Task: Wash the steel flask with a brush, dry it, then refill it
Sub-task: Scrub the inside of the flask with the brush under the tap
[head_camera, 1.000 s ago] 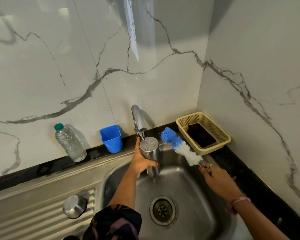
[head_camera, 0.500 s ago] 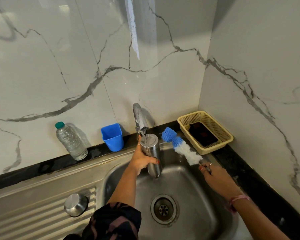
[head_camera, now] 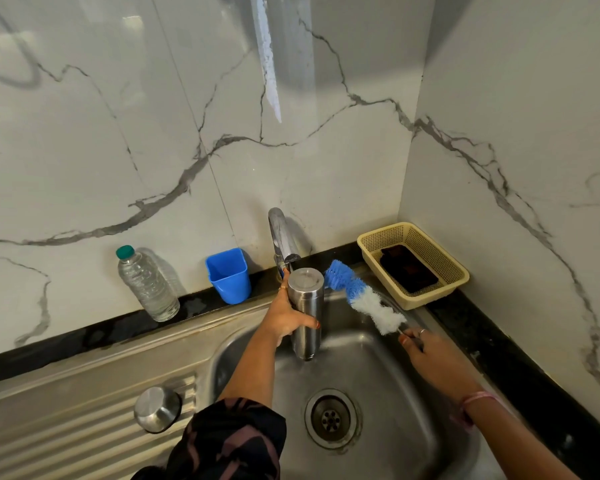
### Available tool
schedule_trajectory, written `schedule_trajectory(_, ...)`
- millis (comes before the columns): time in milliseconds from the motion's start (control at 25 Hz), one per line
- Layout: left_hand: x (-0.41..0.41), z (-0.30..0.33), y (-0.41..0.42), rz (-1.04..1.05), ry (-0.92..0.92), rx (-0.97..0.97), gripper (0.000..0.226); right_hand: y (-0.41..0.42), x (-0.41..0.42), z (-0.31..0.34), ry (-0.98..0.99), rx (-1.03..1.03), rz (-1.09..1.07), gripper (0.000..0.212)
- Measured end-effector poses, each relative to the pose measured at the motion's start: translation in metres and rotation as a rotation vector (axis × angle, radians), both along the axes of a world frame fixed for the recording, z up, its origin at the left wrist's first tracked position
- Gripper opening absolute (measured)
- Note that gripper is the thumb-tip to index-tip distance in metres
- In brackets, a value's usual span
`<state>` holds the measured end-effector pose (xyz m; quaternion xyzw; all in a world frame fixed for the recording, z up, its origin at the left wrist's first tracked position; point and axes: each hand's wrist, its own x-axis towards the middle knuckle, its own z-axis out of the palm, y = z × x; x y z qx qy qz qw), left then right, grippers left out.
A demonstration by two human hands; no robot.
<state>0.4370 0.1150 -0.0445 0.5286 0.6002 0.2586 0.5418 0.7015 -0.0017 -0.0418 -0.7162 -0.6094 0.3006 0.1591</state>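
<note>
Flask [head_camera: 305, 306] upright under tap [head_camera: 280, 237], over sink [head_camera: 378, 375]; left hand [head_camera: 284, 320] wraps it, right hand [head_camera: 426, 351] pinches brush [head_camera: 364, 299] handle. Risk: wet steel slips w/ scrubbing force.

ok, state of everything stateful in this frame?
steel flask: upright, under tap, in left hand
brush: in right hand, outside flask
tap: flow unclear
plastic bottle: capped, upright
blue cup: upright
steel cap: on drainboard

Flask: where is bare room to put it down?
Free: the ribbed drainboard left of the steel cap, and the ledge between bottle and blue cup. Crowded: the corner with the basket.
</note>
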Motion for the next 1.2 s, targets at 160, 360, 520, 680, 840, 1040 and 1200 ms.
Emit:
schedule_trajectory(160,-0.001,-0.005,-0.007,0.018,0.000,0.054,0.125,0.000,0.000,0.000,0.011,0.021,-0.011,0.015)
schedule_trajectory(360,0.000,-0.009,-0.036,0.175,0.006,0.065,0.100,-0.007,0.006,0.002,0.024,0.034,-0.003,0.009)
schedule_trajectory(520,0.003,-0.015,-0.071,0.318,-0.094,-0.005,0.085,-0.020,0.010,0.004,0.000,0.026,0.015,0.010)
schedule_trajectory(680,0.007,-0.015,-0.102,0.471,-0.239,-0.014,0.078,-0.034,0.010,0.006,-0.001,0.057,0.017,0.012)
schedule_trajectory(840,0.002,-0.013,-0.124,0.566,-0.321,0.009,0.080,-0.047,0.009,0.007,0.022,0.103,0.014,0.014)
schedule_trajectory(1040,-0.003,0.001,-0.150,0.636,-0.408,0.039,0.079,-0.065,0.008,0.011,0.030,0.131,0.053,0.016)
schedule_trajectory(1200,0.000,0.014,-0.167,0.712,-0.493,0.073,0.065,-0.074,0.008,0.008,0.040,0.127,0.051,0.020)
